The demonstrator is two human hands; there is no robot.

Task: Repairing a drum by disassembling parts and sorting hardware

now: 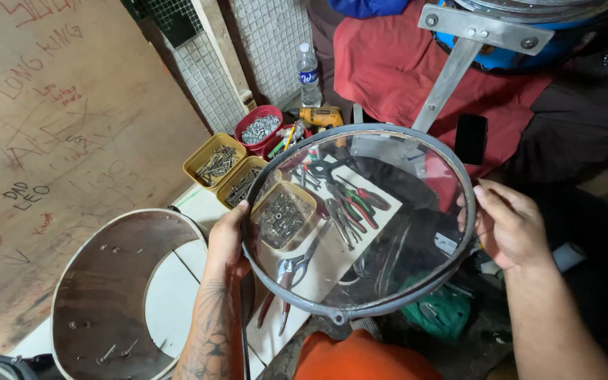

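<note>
A round clear drumhead in a dark metal hoop (360, 309) is held up in front of me, tilted slightly. My left hand (228, 239) grips the hoop's left edge and my right hand (507, 224) grips its right edge. Through the clear skin I see pliers and other hand tools (343, 204) lying on a white surface, and a yellow tub of screws (284, 214). An open drum shell (107, 295) with a brown inner wall lies on its side at lower left, just below my left forearm.
Yellow tubs of screws (214, 160) and a red tub of bolts (260, 128) sit behind the hoop, with a yellow drill (320, 117) and a water bottle (309, 74). A scribbled plywood board (58, 127) stands at left. A black phone (471, 138) rests on red cloth (388, 63).
</note>
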